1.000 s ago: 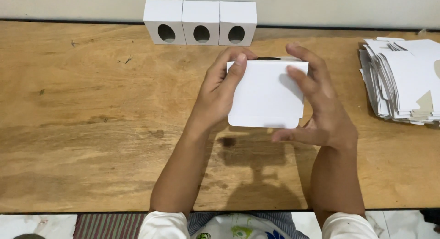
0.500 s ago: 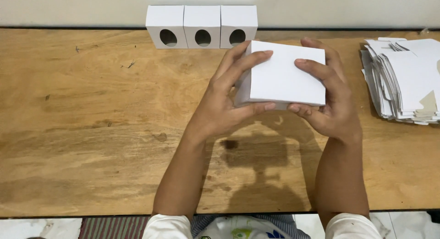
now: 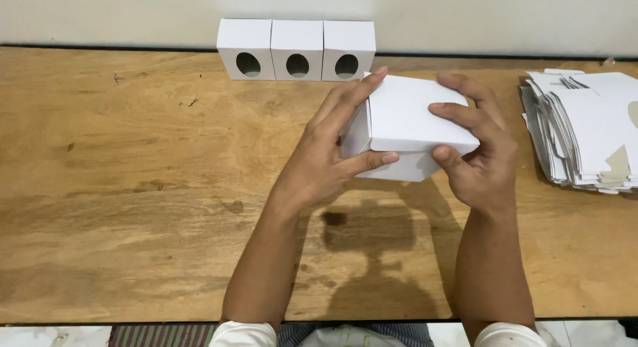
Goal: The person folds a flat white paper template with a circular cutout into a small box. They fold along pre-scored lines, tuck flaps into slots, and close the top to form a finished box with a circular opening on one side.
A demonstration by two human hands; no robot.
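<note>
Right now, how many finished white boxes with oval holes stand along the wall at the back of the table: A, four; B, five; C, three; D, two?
C: three white boxes with oval holes stand side by side at the back edge of the table, apart from the box in the hands.

White cardboard box [image 3: 407, 121], folded up into a cube, tilted, plain faces showing. Held between left hand [image 3: 325, 157] and right hand [image 3: 478, 154], clear above the desk [image 3: 133, 187].
</note>
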